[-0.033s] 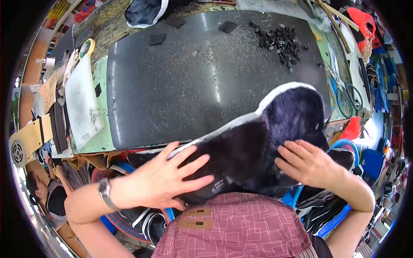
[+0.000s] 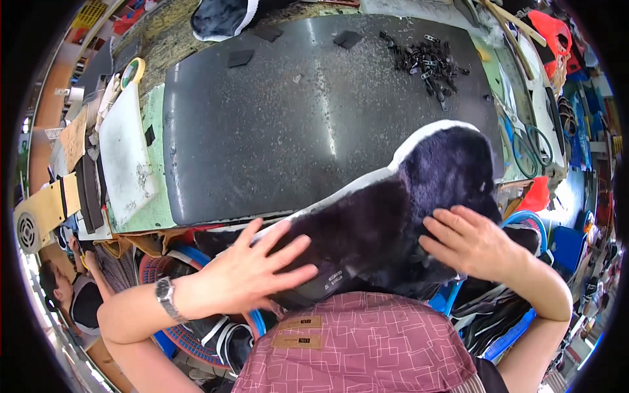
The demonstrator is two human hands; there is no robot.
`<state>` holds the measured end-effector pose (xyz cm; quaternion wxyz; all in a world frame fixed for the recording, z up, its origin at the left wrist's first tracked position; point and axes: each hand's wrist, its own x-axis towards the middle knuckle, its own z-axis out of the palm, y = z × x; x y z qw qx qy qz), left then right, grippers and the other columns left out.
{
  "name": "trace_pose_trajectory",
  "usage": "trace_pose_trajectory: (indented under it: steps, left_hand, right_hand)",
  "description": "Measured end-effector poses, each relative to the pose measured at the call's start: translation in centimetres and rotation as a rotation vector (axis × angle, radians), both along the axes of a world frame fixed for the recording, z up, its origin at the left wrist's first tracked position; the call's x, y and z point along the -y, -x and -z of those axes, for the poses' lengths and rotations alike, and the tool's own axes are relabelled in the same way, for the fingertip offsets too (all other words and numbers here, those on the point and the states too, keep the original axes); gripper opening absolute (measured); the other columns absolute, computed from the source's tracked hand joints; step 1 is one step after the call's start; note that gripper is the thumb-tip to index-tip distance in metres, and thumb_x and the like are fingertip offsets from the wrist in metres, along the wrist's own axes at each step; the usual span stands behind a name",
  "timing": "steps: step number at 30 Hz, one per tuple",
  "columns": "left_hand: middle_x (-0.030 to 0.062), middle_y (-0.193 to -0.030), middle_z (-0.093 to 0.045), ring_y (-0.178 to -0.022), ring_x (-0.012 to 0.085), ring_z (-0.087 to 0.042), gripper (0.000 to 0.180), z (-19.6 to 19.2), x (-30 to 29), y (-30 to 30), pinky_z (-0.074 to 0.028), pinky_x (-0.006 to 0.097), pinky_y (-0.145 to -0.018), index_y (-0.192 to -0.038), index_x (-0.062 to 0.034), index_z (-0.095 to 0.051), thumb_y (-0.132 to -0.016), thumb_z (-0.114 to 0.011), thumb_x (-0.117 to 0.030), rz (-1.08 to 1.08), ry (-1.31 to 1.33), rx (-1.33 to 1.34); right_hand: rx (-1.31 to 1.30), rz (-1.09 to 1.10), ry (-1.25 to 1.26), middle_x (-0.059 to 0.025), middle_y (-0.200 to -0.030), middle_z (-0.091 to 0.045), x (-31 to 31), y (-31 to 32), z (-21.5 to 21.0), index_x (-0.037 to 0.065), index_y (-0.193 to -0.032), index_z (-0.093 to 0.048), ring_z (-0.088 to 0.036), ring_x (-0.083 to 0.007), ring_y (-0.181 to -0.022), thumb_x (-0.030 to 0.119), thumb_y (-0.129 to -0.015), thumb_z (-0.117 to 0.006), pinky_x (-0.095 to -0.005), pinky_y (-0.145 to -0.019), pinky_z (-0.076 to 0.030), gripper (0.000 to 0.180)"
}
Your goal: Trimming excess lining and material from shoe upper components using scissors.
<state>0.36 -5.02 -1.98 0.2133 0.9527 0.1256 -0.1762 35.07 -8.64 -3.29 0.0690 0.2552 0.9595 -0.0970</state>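
In the middle of the table (image 2: pixel 157 204) we see the flat sheet (image 2: pixel 262 131). On its far right part lies the heap of zipper pulls (image 2: pixel 429 65); more to the right are the scissors (image 2: pixel 518 123). To the left is the tape roll (image 2: pixel 136 61). Before us, the fabric piece (image 2: pixel 367 223) covers the sheet's near right edge, between our left hand (image 2: pixel 255 275) and right hand (image 2: pixel 468 242).

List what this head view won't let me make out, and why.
In the head view:
Dark fur piece: its own top face hides the underside.
Left hand and right hand: their backs hide the palms.
Small black parts: too small and overlapped to count.
White-edged dark piece: cut off by the upper edge.
Red basket: partly hidden by the left forearm.
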Motion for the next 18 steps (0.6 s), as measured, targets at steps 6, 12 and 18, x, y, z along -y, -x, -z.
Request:
trace_pose_trajectory:
  steps: [6,12,18]
  left_hand:
    - [0.0127,-0.123,-0.047,-0.099,0.0312,-0.053,0.054,2.7,0.7,3.2,-0.05,0.037,-0.08,-0.117,-0.0099,-0.05,-0.066,-0.067,-0.015,-0.2,0.051,0.131]
    - [0.0123,-0.095,-0.061,-0.085,0.0247,-0.06,0.022,-2.9,-0.3,3.6,-0.05,0.039,-0.072,-0.082,-0.0031,-0.059,-0.061,-0.062,-0.011,-0.243,-0.591,0.351]
    - [0.0162,-0.142,-0.021,-0.129,0.0341,-0.027,0.067,-7.5,-3.9,-2.8,-0.027,0.045,-0.103,-0.122,0.0006,-0.042,-0.062,-0.065,-0.016,-0.587,-0.284,0.437]
  right_hand:
    - [0.203,0.036,-0.071,-0.0094,-0.128,-0.044,-0.3,0.0,-0.4,0.017,-0.118,-0.051,-0.041,-0.0264,-0.119,0.015,-0.072,-0.057,-0.046,-0.096,-0.033,0.047]
    - [-0.243,0.031,-0.36,-0.0119,-0.083,-0.061,-1.1,0.0,-1.2,-0.002,-0.087,-0.059,-0.063,-0.0217,-0.075,0.01,-0.065,-0.06,-0.0265,-0.06,-0.052,0.025]
    - [-0.477,-0.013,-0.35,-0.0181,-0.093,-0.058,-2.3,5.1,2.9,-0.005,-0.09,-0.055,-0.06,-0.0271,-0.086,0.014,-0.067,-0.057,-0.0304,-0.073,-0.052,0.03]
